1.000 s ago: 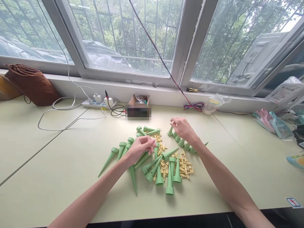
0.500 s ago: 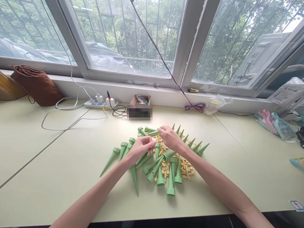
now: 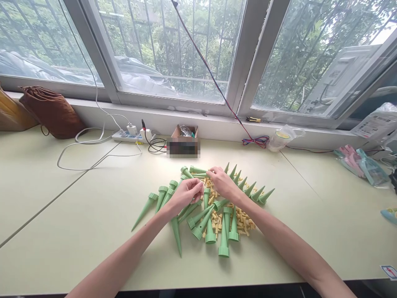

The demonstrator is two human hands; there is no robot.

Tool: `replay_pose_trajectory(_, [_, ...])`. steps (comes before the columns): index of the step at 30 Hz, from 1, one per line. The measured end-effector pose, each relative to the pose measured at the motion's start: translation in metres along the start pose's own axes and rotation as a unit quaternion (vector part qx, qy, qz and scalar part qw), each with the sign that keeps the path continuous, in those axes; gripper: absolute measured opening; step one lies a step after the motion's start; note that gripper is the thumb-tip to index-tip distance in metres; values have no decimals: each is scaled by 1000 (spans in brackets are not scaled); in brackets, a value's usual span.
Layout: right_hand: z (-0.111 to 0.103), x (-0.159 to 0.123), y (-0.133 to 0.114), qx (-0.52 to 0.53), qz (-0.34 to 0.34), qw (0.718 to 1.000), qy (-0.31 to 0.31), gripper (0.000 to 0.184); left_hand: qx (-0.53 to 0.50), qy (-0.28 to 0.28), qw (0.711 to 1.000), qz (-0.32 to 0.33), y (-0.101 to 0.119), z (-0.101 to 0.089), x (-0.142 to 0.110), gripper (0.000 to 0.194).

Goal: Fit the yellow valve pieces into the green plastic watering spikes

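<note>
My left hand (image 3: 186, 194) is closed in a pinch above the middle of a heap. Whatever its fingertips hold, if anything, is too small to make out. Just right of it and a little farther back, my right hand (image 3: 223, 182) has its fingers bent together at the far side of the heap, close to a green plastic spike (image 3: 198, 169); its grip is partly hidden. Small yellow plastic pieces (image 3: 245, 221) form the heap, with several hollow green spikes (image 3: 223, 238) lying over and around them. Along the right side, a row of green spikes (image 3: 249, 189) points upward.
A power strip (image 3: 119, 136) with white and black cables lies at the back left, beside a small cardboard box (image 3: 182, 145). Farther back are a brown bag (image 3: 51, 111), a bundled red-blue wire (image 3: 256, 141) and a clear plastic bag (image 3: 281, 138). Pink and teal packaged items (image 3: 361, 161) lie right.
The view has shifted slightly. My right hand's fingers have moved a little at the far side of the heap; my left hand stays pinched in nearly the same place.
</note>
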State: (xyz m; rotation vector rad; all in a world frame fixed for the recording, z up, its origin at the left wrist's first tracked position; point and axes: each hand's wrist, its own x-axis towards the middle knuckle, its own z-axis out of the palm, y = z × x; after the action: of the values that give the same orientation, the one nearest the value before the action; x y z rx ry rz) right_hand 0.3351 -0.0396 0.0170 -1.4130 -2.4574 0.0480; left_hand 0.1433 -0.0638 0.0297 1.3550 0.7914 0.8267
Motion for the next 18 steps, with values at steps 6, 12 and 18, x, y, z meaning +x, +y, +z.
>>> replay_pose_trajectory(6, [3,-1,3,21,26,999,-12,38,6,-9,1000,-11,-3,-1,2,42])
replay_pose_trajectory(12, [7,0,4,53,43,998,-9,32,3,-13,1000,-3,-1,-1,0,35])
replay_pose_trajectory(18, [-7,0,3,113,70,991,-28,31,26,30,999,11,3,-1,-1,26])
